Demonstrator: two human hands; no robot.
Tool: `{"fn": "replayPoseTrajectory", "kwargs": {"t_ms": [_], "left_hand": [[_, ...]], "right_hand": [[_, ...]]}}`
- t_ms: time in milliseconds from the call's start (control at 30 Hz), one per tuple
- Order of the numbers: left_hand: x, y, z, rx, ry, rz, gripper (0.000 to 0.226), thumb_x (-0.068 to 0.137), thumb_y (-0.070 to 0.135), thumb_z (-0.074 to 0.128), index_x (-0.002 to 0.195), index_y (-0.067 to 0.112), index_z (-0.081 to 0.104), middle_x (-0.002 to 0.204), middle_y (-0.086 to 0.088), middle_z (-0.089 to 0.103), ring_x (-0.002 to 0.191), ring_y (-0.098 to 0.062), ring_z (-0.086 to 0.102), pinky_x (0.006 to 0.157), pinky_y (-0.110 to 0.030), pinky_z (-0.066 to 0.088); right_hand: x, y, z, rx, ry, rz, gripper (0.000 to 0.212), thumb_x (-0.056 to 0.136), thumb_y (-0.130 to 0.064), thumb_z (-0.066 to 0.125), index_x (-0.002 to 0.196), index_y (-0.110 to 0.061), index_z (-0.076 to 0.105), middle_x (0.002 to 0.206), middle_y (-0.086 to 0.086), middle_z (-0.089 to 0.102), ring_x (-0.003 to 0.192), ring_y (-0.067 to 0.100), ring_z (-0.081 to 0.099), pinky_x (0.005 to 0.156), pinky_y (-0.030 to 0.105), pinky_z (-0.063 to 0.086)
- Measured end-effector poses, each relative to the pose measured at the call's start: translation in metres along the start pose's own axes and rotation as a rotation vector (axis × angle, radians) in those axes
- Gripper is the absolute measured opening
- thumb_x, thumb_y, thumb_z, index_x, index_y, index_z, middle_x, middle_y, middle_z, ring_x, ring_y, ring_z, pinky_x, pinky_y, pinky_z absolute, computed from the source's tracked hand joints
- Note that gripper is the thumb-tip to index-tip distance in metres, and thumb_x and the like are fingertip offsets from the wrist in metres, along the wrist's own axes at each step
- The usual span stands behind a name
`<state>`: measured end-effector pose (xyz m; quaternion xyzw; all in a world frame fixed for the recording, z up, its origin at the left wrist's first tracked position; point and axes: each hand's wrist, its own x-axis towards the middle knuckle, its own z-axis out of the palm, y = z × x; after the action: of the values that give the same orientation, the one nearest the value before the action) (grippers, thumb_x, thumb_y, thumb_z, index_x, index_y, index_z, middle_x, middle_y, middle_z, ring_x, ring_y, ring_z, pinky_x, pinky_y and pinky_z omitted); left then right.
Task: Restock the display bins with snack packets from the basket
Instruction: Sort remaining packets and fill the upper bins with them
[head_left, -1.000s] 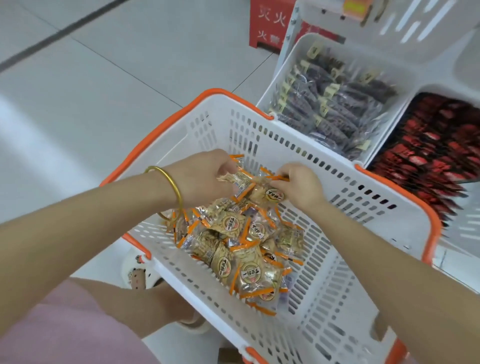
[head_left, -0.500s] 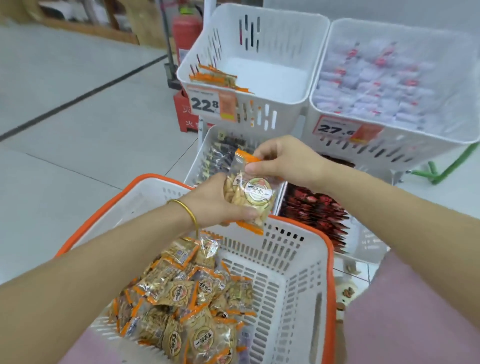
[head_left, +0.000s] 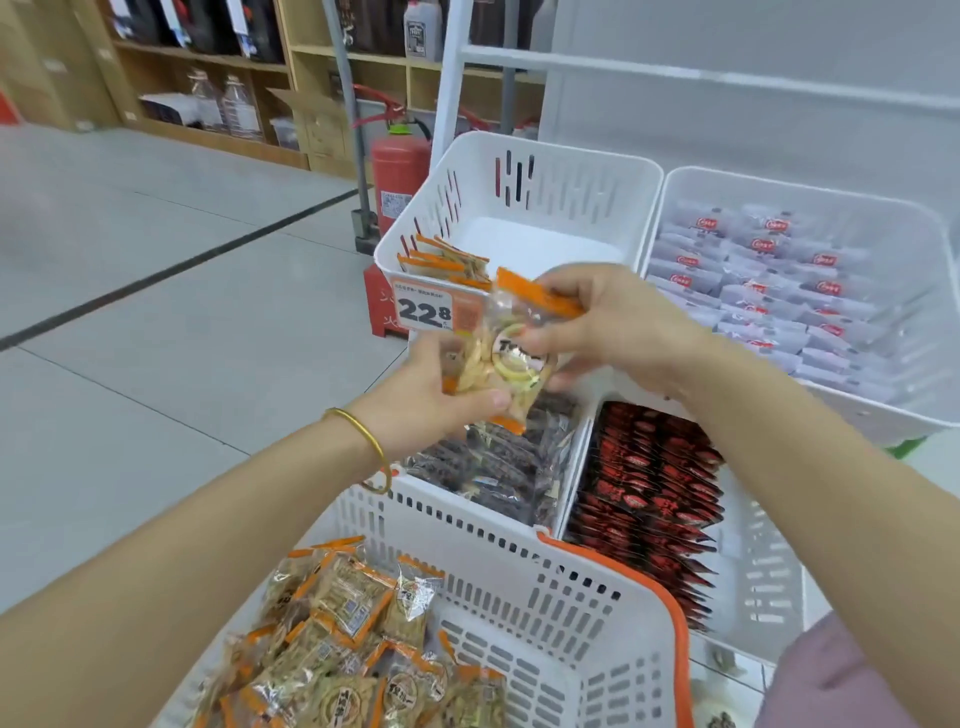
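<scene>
I held one snack packet (head_left: 501, 358) up with both hands, above the dark packets (head_left: 498, 467) in the lower bin. My left hand (head_left: 431, 395) was closed around its lower end, and my right hand (head_left: 618, 327) pinched its orange top edge. Just behind it stood the upper bin (head_left: 519, 171) with a few matching packets at its front-left. More packets lay in the basket (head_left: 545, 613) below.

Snack packet (head_left: 506, 358): glossy clear film, orange seals. Basket (head_left: 545, 603): white perforated plastic, orange rim. Bracelet (head_left: 371, 447): polished gold-coloured metal, at 9 o'clock from the basket's far rim.
</scene>
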<state>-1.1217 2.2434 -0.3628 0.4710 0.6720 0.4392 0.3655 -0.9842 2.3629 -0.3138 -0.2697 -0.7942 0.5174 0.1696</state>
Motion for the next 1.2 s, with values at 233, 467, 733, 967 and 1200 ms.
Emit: {"fn": "replayPoseTrajectory", "kwargs": {"t_ms": [233, 467, 733, 967, 1200], "left_hand": [[0.014, -0.004, -0.018, 0.054, 0.15, -0.027, 0.063, 0.086, 0.028, 0.063, 0.138, 0.02, 0.028, 0.12, 0.0, 0.048, 0.11, -0.019, 0.056, 0.092, -0.039, 0.051], [0.017, -0.014, -0.019, 0.08, 0.148, -0.029, 0.061, 0.088, 0.027, 0.061, 0.137, 0.027, 0.025, 0.124, 0.003, 0.045, 0.097, -0.011, 0.059, 0.077, -0.024, 0.051], [0.022, -0.02, -0.019, 0.101, 0.114, -0.073, 0.064, 0.089, 0.03, 0.06, 0.14, 0.027, 0.022, 0.128, 0.004, 0.044, 0.101, -0.017, 0.057, 0.081, -0.025, 0.047], [0.025, -0.021, -0.017, 0.115, 0.105, -0.093, 0.064, 0.088, 0.03, 0.061, 0.14, 0.027, 0.022, 0.129, 0.002, 0.045, 0.1, -0.018, 0.058, 0.086, -0.029, 0.048], [0.024, -0.019, -0.014, 0.121, 0.08, -0.104, 0.063, 0.089, 0.031, 0.06, 0.14, 0.027, 0.023, 0.127, 0.002, 0.045, 0.095, -0.016, 0.059, 0.085, -0.028, 0.048]], "right_hand": [[0.102, -0.008, -0.045, -0.551, 0.632, -0.186, 0.024, 0.077, -0.006, 0.064, 0.1, -0.014, 0.063, 0.094, 0.012, 0.064, 0.09, 0.034, 0.063, 0.076, 0.042, 0.053], [0.151, 0.039, -0.024, -0.687, 0.427, 0.152, 0.019, 0.086, -0.005, 0.058, 0.105, -0.009, 0.059, 0.105, 0.017, 0.061, 0.095, 0.034, 0.057, 0.078, 0.039, 0.051], [0.155, 0.039, -0.023, -0.035, 0.19, 0.33, 0.025, 0.094, -0.006, 0.055, 0.116, -0.017, 0.057, 0.12, 0.012, 0.06, 0.092, 0.022, 0.058, 0.046, 0.027, 0.052], [0.162, 0.042, -0.019, -0.118, 0.208, 0.242, 0.034, 0.094, -0.012, 0.055, 0.127, -0.015, 0.045, 0.122, 0.011, 0.049, 0.089, 0.023, 0.06, 0.048, 0.029, 0.053], [0.157, 0.038, -0.013, -0.266, 0.17, 0.224, 0.05, 0.098, -0.048, 0.038, 0.129, -0.01, 0.039, 0.124, 0.008, 0.051, 0.096, 0.024, 0.055, 0.069, 0.034, 0.053]]}}
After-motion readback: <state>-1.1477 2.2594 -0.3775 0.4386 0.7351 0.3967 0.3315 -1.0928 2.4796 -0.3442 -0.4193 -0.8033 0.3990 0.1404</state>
